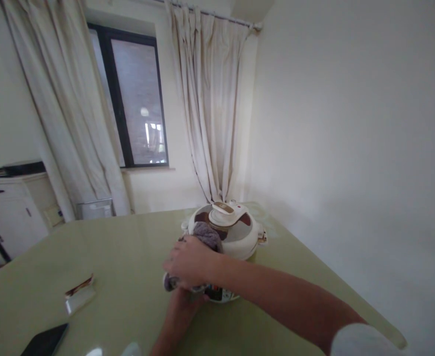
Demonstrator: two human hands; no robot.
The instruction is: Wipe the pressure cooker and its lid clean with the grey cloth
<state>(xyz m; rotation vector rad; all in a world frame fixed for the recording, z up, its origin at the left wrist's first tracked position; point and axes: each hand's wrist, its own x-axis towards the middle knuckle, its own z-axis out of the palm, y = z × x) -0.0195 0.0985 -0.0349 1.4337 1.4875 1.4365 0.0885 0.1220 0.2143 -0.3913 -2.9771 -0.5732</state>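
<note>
A white electric pressure cooker (236, 242) with a brown-patterned lid stands on the pale green tabletop (128, 267). My right hand (191, 259) reaches across from the right, its fingers closed over a greyish-purple cloth (207, 233) at the cooker's near left side. Part of the cloth bunches up against the lid, and more of it shows below the fingers. Beneath the right hand, my left hand (188, 299) comes up from the bottom, close to the cooker's lower front. Its fingers are mostly hidden, so I cannot tell what they grip. The cooker's control panel (217, 292) is partly covered.
A dark phone (46, 340) lies at the table's near left, with a small clear packet (79, 295) beyond it. The white wall (351, 148) runs along the table's right edge. Curtains (213, 99) and a window (139, 99) are behind; a white cabinet (17, 207) stands left.
</note>
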